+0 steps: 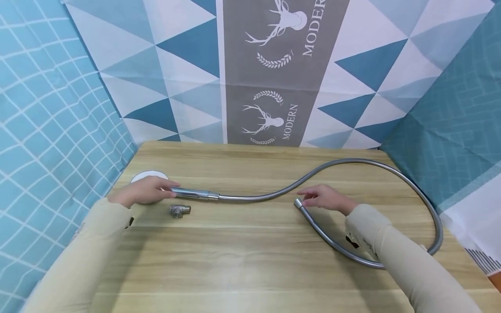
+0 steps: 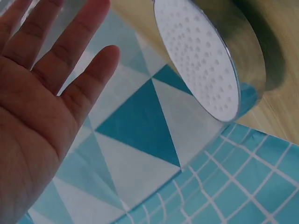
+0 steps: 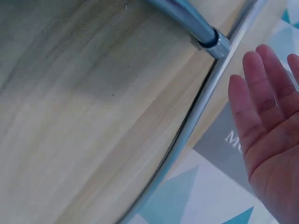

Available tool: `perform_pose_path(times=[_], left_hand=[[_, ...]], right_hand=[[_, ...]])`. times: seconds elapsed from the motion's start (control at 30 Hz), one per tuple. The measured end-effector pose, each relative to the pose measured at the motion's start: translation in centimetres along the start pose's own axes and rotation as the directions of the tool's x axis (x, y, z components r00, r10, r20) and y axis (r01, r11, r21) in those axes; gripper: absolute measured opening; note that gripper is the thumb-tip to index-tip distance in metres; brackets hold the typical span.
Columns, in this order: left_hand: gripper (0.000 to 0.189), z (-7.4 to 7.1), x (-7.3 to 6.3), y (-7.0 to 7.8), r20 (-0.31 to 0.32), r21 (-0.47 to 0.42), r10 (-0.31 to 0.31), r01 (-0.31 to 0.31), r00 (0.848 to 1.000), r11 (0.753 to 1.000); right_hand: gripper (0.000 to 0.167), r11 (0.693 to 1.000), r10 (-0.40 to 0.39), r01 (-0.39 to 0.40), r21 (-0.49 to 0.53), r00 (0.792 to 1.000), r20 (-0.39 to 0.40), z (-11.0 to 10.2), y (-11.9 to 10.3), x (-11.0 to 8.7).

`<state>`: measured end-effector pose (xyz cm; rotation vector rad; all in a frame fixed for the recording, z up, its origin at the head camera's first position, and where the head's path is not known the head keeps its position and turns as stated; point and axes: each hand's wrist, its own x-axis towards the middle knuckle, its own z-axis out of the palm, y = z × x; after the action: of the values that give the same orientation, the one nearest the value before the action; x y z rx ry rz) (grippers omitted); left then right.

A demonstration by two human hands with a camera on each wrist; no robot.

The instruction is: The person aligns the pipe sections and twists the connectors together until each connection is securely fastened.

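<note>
L hand [image 1: 146,190], nr 1 shower head [image 2: 198,60], & R hand [image 1: 325,198], nr 1 hose [image 1: 348,161], held nothing, fingers approx. straight; 1 metal fitting [image 1: 179,210] lay nr L hand.

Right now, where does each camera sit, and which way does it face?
Head: worn on the head, facing forward and down at the wooden tabletop; left hand, right hand and sleeves show.
Left wrist: worn there, facing the shower head; left hand shows.
Right wrist: worn there, facing the hose end; right hand shows.
Shared: head and left wrist views both show the shower head.
</note>
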<state>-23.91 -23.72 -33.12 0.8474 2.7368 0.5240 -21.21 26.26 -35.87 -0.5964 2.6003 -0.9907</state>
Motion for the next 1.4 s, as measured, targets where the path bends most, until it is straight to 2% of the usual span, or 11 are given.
perform_pose_path(times=[0.17, 0.27, 0.37, 0.5, 0.6, 0.7, 0.77, 0.87, 1.0, 1.27, 1.4], left_hand=[[0.046, 0.0, -1.3, -0.2, -0.043, -0.143, -0.021, 0.014, 0.999, 0.990], [0.047, 0.6, -1.3, -0.4, -0.063, -0.219, -0.010, -0.004, 0.998, 0.976], [0.046, 1.6, -0.5, -0.5, -0.052, -0.255, 0.009, -0.022, 0.999, 0.967], [0.043, 3.0, 0.6, -0.8, -0.003, -0.241, -0.002, 0.001, 1.000, 0.970], [0.043, 3.8, 1.1, -1.1, 0.026, -0.188, -0.033, 0.037, 0.999, 0.981], [0.044, 4.1, 1.4, -1.2, 0.042, -0.132, -0.041, 0.046, 0.998, 0.990], [0.044, 4.3, 1.6, -1.2, 0.050, -0.113, -0.051, 0.057, 0.997, 0.992], [0.043, 4.5, 1.8, -1.3, 0.058, -0.095, -0.074, 0.079, 0.996, 0.992], [0.042, 4.6, 1.7, -1.4, 0.052, -0.072, -0.092, 0.096, 0.994, 0.993], [0.034, 4.7, 1.3, -1.5, 0.069, -0.064, -0.088, 0.092, 0.994, 0.994], [0.034, 4.8, 1.2, -1.6, 0.082, -0.059, -0.106, 0.111, 0.991, 0.992]], right_hand=[[0.050, 0.985, 0.143, -0.129, 0.118, 0.982, -0.124, 0.5, -0.3, -1.6], [0.049, 0.957, 0.221, -0.174, 0.231, 0.955, -0.196, 1.1, -0.8, -2.3], [0.045, 0.922, 0.290, -0.193, 0.335, 0.918, -0.270, 1.5, -1.1, -2.7], [0.044, 0.867, 0.383, -0.208, 0.454, 0.860, -0.337, 2.1, -1.1, -2.7], [0.044, 0.823, 0.447, -0.229, 0.520, 0.826, -0.344, 2.9, -0.6, -2.3], [0.045, 0.793, 0.498, -0.260, 0.551, 0.797, -0.340, 3.8, 0.0, -1.6], [0.046, 0.784, 0.519, -0.282, 0.553, 0.787, -0.334, 4.2, 0.2, -1.2], [0.047, 0.783, 0.527, -0.302, 0.544, 0.786, -0.323, 4.6, 0.3, -0.7], [0.046, 0.799, 0.505, -0.309, 0.516, 0.811, -0.296, 4.9, 0.4, -0.4], [0.045, 0.870, 0.432, -0.305, 0.387, 0.850, -0.302, 5.6, 1.1, 0.0], [0.045, 0.892, 0.404, -0.296, 0.342, 0.862, -0.306, 5.8, 1.3, 0.4]])
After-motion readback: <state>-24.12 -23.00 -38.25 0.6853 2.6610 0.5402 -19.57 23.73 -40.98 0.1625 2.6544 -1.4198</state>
